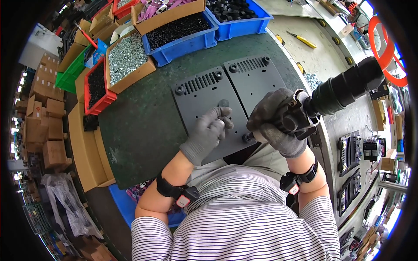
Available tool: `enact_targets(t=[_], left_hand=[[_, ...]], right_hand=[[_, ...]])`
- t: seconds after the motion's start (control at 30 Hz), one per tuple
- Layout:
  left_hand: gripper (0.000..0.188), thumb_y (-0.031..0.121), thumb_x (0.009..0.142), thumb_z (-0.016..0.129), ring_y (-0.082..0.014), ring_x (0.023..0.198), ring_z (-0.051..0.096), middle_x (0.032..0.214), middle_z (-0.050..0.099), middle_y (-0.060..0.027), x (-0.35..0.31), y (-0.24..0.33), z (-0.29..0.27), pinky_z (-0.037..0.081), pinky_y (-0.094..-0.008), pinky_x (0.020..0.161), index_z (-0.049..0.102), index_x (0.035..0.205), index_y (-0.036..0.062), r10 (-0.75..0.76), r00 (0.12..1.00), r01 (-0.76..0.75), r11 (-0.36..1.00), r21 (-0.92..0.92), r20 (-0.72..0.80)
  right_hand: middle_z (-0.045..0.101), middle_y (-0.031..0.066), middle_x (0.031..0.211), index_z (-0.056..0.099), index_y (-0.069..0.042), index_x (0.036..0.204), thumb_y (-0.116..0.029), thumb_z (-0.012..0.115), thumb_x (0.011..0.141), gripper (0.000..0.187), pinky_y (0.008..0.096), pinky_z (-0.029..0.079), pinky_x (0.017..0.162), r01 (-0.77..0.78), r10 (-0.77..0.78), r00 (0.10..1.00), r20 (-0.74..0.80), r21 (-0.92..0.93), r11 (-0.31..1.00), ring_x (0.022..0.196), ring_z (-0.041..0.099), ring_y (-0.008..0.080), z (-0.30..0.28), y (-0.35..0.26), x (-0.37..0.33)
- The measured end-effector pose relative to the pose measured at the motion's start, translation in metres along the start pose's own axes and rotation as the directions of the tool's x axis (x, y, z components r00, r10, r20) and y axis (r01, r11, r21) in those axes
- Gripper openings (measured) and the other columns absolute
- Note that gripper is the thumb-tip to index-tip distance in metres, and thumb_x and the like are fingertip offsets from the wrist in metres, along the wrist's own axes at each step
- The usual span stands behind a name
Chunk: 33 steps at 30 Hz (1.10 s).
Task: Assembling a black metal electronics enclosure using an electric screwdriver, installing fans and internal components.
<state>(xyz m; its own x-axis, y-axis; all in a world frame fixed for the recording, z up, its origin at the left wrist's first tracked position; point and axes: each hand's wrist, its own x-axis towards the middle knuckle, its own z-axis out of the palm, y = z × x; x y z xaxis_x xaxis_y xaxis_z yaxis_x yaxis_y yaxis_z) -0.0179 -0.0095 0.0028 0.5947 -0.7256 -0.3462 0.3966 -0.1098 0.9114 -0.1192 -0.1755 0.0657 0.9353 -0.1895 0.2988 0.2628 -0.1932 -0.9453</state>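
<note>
1. From here I see the right hand (281, 126) wrapped around a black tool (335, 93), near a round black foot (247, 138).
2. The left hand (204, 135) curls over the left dark plate (193, 103); whether it pinches anything, I can't tell.
3. The right dark plate (260, 81) lies alongside, on the green table (139, 135).

view: head, left camera of the worn pair | lens: wide fisheye, edges bowing toward a dark rim | facing: steeply down, upright | near: striped shirt (244, 217) lower centre, left hand (204, 137) and right hand (282, 140) mid-frame, tabletop (135, 135) beneath | far: stacked cartons (54, 126), left edge
</note>
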Motion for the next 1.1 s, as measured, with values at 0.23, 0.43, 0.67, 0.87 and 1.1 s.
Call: enact_targets(t=[0.23, 0.43, 0.67, 0.87, 1.1], left_hand=[[0.027, 0.011, 0.094, 0.039, -0.0023, 0.052, 0.040, 0.077, 0.055, 0.0003, 0.001, 0.006, -0.008, 0.031, -0.0139, 0.042, 0.051, 0.117, 0.0022, 0.004, 0.990, -0.010, 0.999, 0.040, 0.141], [0.027, 0.016, 0.095, 0.041, -0.0032, 0.051, 0.039, 0.075, 0.054, 0.0007, 0.004, 0.006, -0.026, 0.030, -0.0139, 0.039, 0.052, 0.114, 0.0009, -0.182, 0.981, 0.191, 0.806, -0.560, 0.072], [0.030, 0.012, 0.094, 0.039, -0.0050, 0.059, 0.043, 0.083, 0.055, -0.0001, -0.003, 0.002, -0.012, 0.033, -0.0151, 0.044, 0.050, 0.119, 0.0007, -0.072, 0.950, 0.239, 0.790, -0.565, 0.303], [0.032, 0.015, 0.094, 0.043, -0.0045, 0.064, 0.044, 0.087, 0.055, -0.0001, -0.010, 0.006, -0.003, 0.037, -0.0142, 0.049, 0.050, 0.122, 0.0020, -0.138, 0.954, 0.268, 0.790, -0.551, 0.267], [0.029, 0.030, 0.094, 0.049, -0.0043, 0.054, 0.039, 0.070, 0.050, 0.0018, -0.014, -0.006, -0.012, 0.031, -0.0159, 0.041, 0.059, 0.098, 0.0032, -0.112, 0.957, 0.227, 0.861, -0.454, 0.266]], right_hand=[[0.061, 0.0040, 0.078, 0.059, -0.002, 0.090, 0.002, 0.065, 0.067, 0.024, 0.0232, 0.047, 0.061, -0.032, 0.046, 0.999, -0.027, 0.383, 0.923, 0.068, 0.058, 0.0103, 0.004, -0.004, 0.001], [0.058, 0.0090, 0.083, 0.049, -0.003, 0.103, 0.004, 0.063, 0.069, 0.037, 0.0296, 0.051, 0.060, 0.150, -0.078, 0.984, -0.159, 0.512, 0.846, 0.073, 0.061, 0.0167, 0.002, -0.018, 0.001], [0.054, 0.0092, 0.087, 0.048, -0.005, 0.103, -0.006, 0.067, 0.068, 0.040, 0.0358, 0.054, 0.066, 0.323, -0.205, 0.942, -0.267, 0.545, 0.774, 0.078, 0.062, 0.0221, -0.004, -0.027, 0.010], [0.053, 0.0097, 0.090, 0.047, -0.005, 0.109, -0.005, 0.063, 0.071, 0.041, 0.0378, 0.054, 0.068, 0.396, -0.285, 0.917, -0.279, 0.560, 0.727, 0.080, 0.062, 0.0237, -0.004, -0.027, 0.014], [0.044, 0.0057, 0.087, 0.044, -0.007, 0.109, -0.016, 0.061, 0.069, 0.044, 0.0303, 0.041, 0.062, 0.391, -0.222, 0.905, -0.363, 0.504, 0.770, 0.072, 0.049, 0.0176, 0.009, -0.032, 0.015]])
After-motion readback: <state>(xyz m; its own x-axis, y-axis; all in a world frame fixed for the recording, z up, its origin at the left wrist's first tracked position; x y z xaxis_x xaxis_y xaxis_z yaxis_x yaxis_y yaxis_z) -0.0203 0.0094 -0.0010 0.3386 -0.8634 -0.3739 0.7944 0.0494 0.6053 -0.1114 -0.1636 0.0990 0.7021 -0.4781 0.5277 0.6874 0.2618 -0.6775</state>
